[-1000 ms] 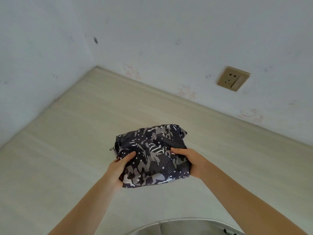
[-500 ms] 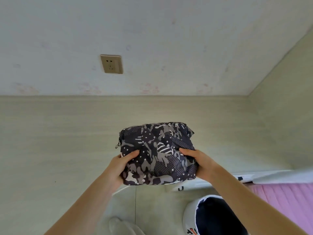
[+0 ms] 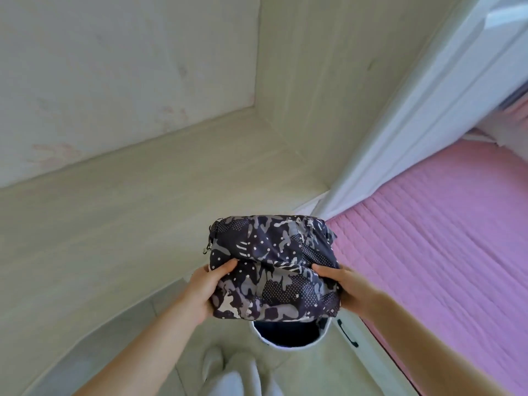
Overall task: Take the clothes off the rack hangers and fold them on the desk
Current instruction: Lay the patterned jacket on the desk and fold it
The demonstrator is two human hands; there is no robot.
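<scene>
Folded camo garment (image 3: 274, 267) held in air, chest-level, betw both hands, above white-rimmed bin (image 3: 288, 337) w/ dark inside. Left hand (image 3: 204, 284) grips left edge, thumb on top, fingers curled under. Right hand (image 3: 347, 284) same on right edge. Pale desk (image 3: 100, 218) to left; pink quilt (image 3: 443, 238) to right.

I hold a folded garment of thin, dark navy fabric printed with grey-and-white camouflage and dots (image 3: 274, 270) in the air, my left hand (image 3: 204, 287) and right hand (image 3: 347, 287) gripping its two sides, thumbs on top. It is a compact, puffy bundle with a zipper pull dangling at its left edge, just above a white-rimmed dark basket (image 3: 264, 337).
</scene>
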